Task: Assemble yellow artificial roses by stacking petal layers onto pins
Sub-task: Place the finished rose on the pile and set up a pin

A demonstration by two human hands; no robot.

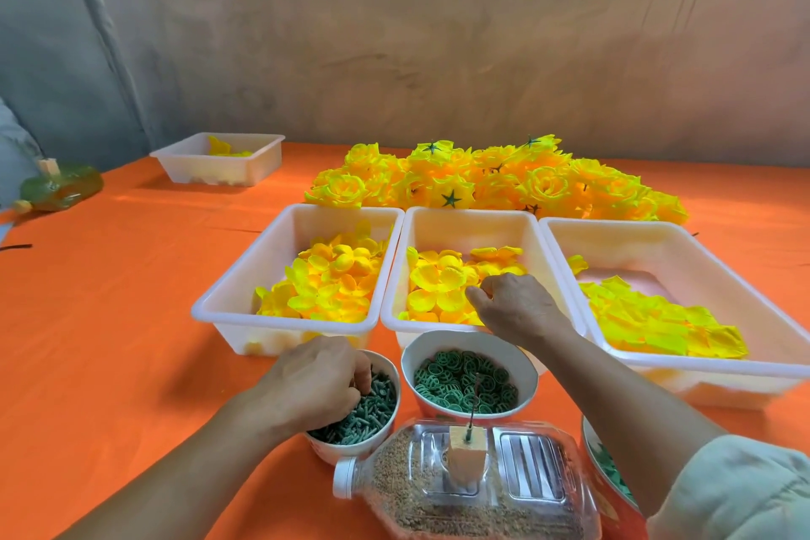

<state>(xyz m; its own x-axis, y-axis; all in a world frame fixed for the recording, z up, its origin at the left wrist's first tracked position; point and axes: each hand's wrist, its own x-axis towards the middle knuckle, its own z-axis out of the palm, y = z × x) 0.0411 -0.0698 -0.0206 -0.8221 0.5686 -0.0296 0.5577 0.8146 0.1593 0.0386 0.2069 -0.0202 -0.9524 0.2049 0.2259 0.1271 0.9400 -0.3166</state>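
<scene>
— Petals (438,281)?
— Bright yellow, rounded, heaped in the middle tray (471,213). Right hand (519,309) curls over them; grip unclear.
— Left hand (313,384)?
— Fingers curled into the bowl (346,449) of green pins (372,412); any hold is hidden.

Orange tablecloth (109,320), green bottle (61,186) at its left edge, mottled wall (438,35)

Your table (109,320), orange cloth: three white trays (405,241) side by side, fourth tray (263,162) far left, finished roses (495,180) piled behind, two bowls (469,342), bottle (438,495) on its side nearest you.
</scene>
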